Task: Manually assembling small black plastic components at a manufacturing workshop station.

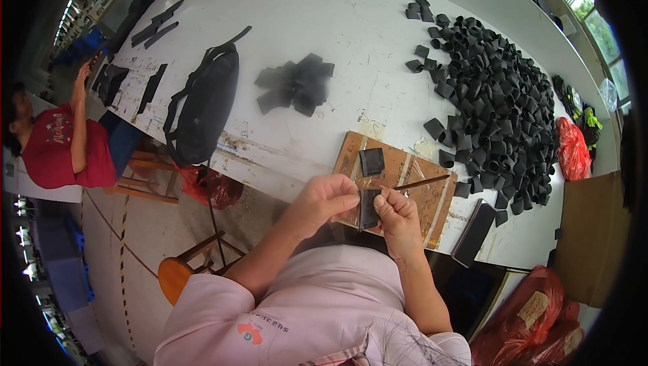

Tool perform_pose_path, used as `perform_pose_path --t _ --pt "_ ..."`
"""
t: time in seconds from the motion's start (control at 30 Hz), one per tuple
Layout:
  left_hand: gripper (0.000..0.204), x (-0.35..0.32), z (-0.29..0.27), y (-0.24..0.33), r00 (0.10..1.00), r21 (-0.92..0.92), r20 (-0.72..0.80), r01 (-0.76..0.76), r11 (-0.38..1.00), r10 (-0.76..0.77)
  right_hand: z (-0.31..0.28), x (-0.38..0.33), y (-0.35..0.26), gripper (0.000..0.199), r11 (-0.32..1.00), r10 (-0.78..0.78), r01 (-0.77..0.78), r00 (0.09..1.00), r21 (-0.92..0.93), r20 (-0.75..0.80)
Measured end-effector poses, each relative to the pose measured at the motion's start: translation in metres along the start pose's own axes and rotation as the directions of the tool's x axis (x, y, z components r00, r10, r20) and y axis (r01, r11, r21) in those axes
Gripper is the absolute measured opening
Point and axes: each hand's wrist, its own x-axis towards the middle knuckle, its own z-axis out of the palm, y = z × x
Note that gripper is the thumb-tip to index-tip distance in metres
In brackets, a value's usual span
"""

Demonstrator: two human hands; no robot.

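Both my hands are pinched at a small folded black fabric piece (368, 212), held over the near part of a wooden board. My left hand (322, 205) grips its upper left edge between thumb and fingertips. On the opposite edge, my right hand (399, 223) has its thumb and curled fingers closed. A thin dark pointed stick (428, 181) slants out to the right beside my right fingers; whether they touch it I cannot tell. Another black fabric piece (372, 161) lies on the board (347, 153) just beyond my hands.
A large heap of black fabric loops (496, 96) covers the table's right side. Beyond my left hand lie a small pile of black pieces (297, 84) and a black bag (208, 103). A long black box (474, 232) stands right of the board. A person in red (71, 143) sits left.
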Motion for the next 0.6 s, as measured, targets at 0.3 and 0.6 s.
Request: perform_pose_path --t 0.3,0.6 --pt "0.014 -0.0057 0.0060 0.0017 0.998 -0.173 -0.017 0.049 0.984 -0.053 -0.0038 -0.0032 -0.0024 0.015 0.990 0.050 -0.053 0.998 0.132 0.025" --pt "0.009 -0.0081 0.0051 0.0018 0.998 -0.032 -0.059 0.016 0.999 -0.018 -0.0055 -0.0027 -0.0008 0.017 0.998 -0.010 0.011 1.000 -0.067 0.022"
